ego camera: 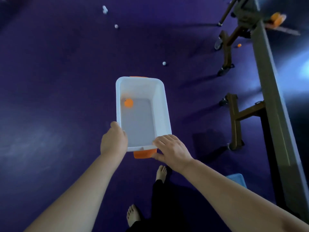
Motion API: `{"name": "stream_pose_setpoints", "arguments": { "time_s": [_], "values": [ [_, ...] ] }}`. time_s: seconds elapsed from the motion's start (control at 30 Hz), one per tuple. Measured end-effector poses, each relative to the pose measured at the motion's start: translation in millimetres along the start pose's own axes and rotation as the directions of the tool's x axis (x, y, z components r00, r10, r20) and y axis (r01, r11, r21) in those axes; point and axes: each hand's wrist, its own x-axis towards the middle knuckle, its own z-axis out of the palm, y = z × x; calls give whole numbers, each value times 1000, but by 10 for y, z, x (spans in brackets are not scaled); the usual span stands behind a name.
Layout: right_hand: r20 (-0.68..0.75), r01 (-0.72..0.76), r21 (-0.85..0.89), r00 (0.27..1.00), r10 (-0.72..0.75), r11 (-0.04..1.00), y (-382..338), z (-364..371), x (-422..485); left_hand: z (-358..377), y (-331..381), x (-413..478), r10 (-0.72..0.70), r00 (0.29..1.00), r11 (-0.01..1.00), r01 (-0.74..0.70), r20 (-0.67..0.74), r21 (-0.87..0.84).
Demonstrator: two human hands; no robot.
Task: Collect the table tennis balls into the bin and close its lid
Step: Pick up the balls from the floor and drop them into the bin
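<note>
Both hands (114, 139) (172, 149) grip the bin's (160, 104) near rim.

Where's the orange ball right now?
Head view: the orange ball lies inside the open white bin, against its left wall toward the far end, away from both hands holding the near end.

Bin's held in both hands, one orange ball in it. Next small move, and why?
Probably carry the bin forward to the nearest white ball and free one hand to pick it up. The left hand and right hand both grip the near rim, only one orange ball is inside, and more balls lie farther off on the purple floor.
</note>
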Motion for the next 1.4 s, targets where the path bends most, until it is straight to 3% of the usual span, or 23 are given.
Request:
{"name": "stream_pose_setpoints", "arguments": {
  "time_s": [0.17,0.53,0.7,0.87,1.03,1.23,1.4],
  "values": [
    [-103,94,-45,990,-98,995,426,-421,566,-308,425,407,-14,1000,999,13,-14,-50],
    [8,208,-45,978,-208,977,1740,-1213,2085,-760,1627,1806,-77,995,992,70,-66,-108],
    [-49,161,-37,985,-163,986,2083,-1499,2664,-977,1921,2496,-53,997,996,49,-62,-70],
    [-104,-68,-46,993,63,997,2436,-1739,3397,-1219,2216,3364,33,999,999,-33,-5,-3],
    [-101,-407,51,906,410,912,2736,-1850,4088,-1475,2532,4176,99,994,995,-100,50,21],
    [-109,-556,119,816,568,822,3158,-1938,4637,-1598,2972,5022,143,984,987,-150,109,59],
    [-50,-611,128,783,621,781,3731,-2004,5016,-1560,3359,5660,119,981,987,-134,154,90]
  ]
}}
